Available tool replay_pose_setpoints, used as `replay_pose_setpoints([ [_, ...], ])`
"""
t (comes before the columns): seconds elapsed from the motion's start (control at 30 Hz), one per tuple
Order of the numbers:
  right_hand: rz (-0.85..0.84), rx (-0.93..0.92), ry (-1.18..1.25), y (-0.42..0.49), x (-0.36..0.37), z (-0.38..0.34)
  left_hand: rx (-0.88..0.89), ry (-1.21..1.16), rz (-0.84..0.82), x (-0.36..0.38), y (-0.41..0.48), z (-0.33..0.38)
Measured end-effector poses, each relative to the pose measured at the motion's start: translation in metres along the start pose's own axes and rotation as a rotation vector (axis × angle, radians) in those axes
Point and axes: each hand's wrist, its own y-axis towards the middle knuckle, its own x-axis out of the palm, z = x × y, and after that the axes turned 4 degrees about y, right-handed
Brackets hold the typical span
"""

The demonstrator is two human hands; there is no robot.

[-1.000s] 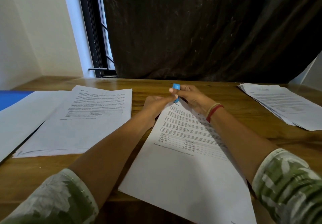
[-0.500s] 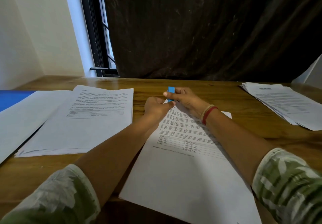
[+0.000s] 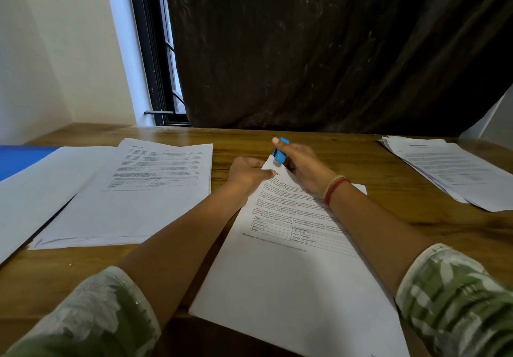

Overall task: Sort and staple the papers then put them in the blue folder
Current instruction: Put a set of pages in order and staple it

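The only container is the blue folder (image 3: 22,159). It lies flat at the far left edge of the tabletop (image 3: 388,218), and a blank white sheet (image 3: 33,198) covers part of it. I cannot tell if anything is inside.

On the middle papers (image 3: 291,273) there is a printed table where "Sample Value" and "Department" can be read. The other text is too small to read.

There are four groups of paper: the blank sheet, a printed stack (image 3: 144,204) just beside it, the middle papers in front of the person, and a fanned stack (image 3: 455,173) well apart at the right. There is one stapler (image 3: 280,152), which is blue.

The left hand (image 3: 247,174) pinches the far corner of the middle papers between thumb and fingers and lifts this corner a little. The right hand (image 3: 308,170) holds the stapler with curled fingers and the thumb on its top. The stapler is tilted and sits at that same corner. A red band (image 3: 336,190) is on the right wrist.
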Motion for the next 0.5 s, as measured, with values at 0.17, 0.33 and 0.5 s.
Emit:
replay_pose_setpoints([
  [0.17,0.115,0.016,0.213,-0.0003,-0.0048,-0.0026,-0.017,-0.033,0.009,0.0013,-0.0016,0.0009],
  [0.33,0.163,0.052,0.272,-0.0028,-0.0065,-0.0022,0.009,-0.081,0.031,0.0014,-0.0049,0.0029],
  [0.5,0.223,0.034,0.279,-0.0033,-0.0025,-0.0070,-0.028,-0.106,0.052,0.0007,-0.0063,0.0039],
])
